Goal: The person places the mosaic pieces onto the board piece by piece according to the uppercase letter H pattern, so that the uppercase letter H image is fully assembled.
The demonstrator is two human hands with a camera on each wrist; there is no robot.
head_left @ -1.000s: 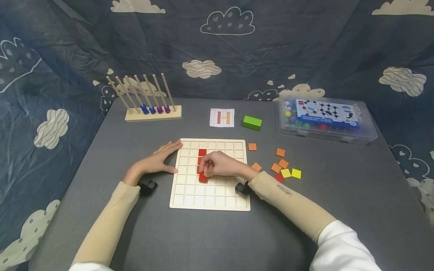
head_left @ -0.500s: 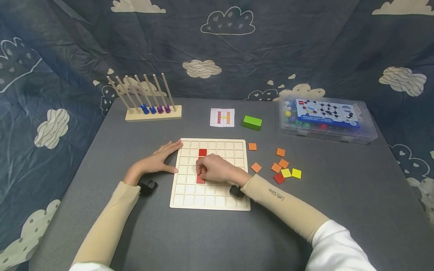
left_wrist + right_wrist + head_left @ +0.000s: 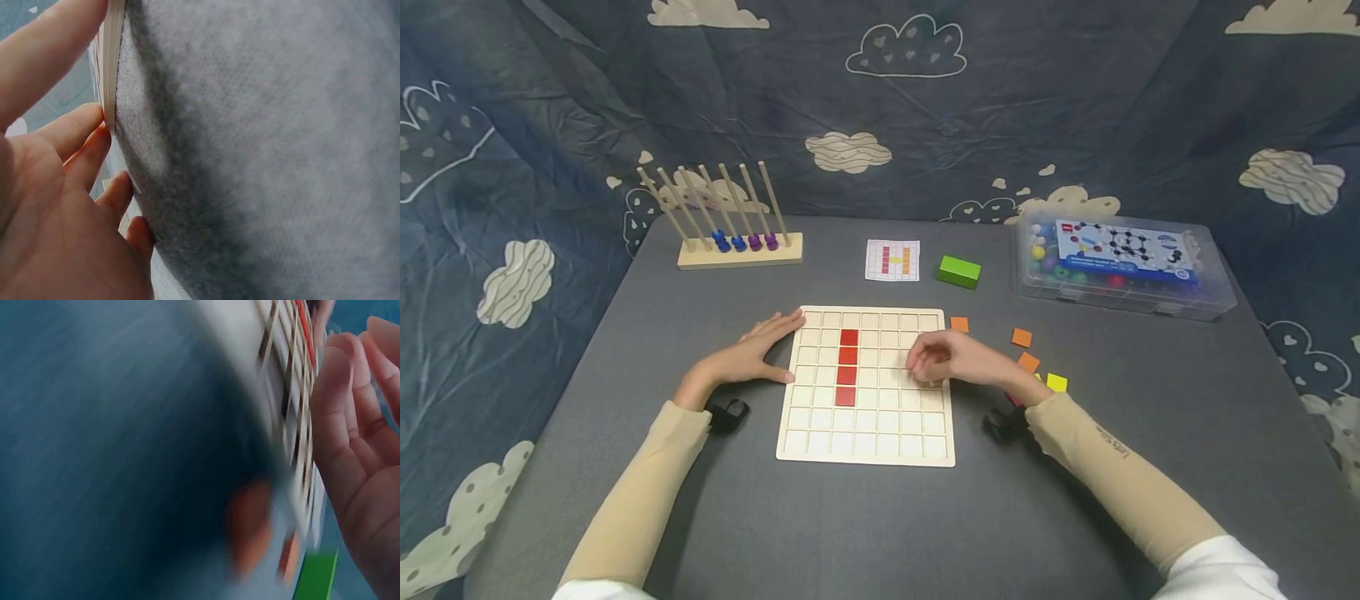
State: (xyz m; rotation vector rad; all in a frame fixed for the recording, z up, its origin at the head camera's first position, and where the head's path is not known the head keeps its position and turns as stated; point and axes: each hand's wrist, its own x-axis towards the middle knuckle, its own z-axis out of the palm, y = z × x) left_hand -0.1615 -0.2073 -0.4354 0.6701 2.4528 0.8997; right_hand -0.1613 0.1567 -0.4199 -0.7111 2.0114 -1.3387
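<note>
A square wooden grid board point(image 3: 865, 451) lies on the grey table, with a column of red square tiles point(image 3: 846, 375) set in its cells. My left hand point(image 3: 748, 353) rests at the board's left side, thumb and fingertips spread along the edge; in the left wrist view the fingers point(image 3: 69, 128) touch the board's rim point(image 3: 111, 75). Over the board's right side is my right hand point(image 3: 962, 358), its fingers loosely bent. Nothing shows between the thumb and fingers point(image 3: 337, 387) in the right wrist view.
Orange tiles point(image 3: 1022, 337) and yellow tiles point(image 3: 1057, 382) lie right of the board, partly hidden by the right wrist. Behind it are a printed pattern card point(image 3: 892, 260) and a green block point(image 3: 958, 272). A peg stand with beads point(image 3: 740, 252) and a clear plastic box point(image 3: 1123, 292) stand farther back.
My right hand has left the lowest red tile, which now sits straight in its cell, and has moved right across the board. The left hand has stayed in place.
</note>
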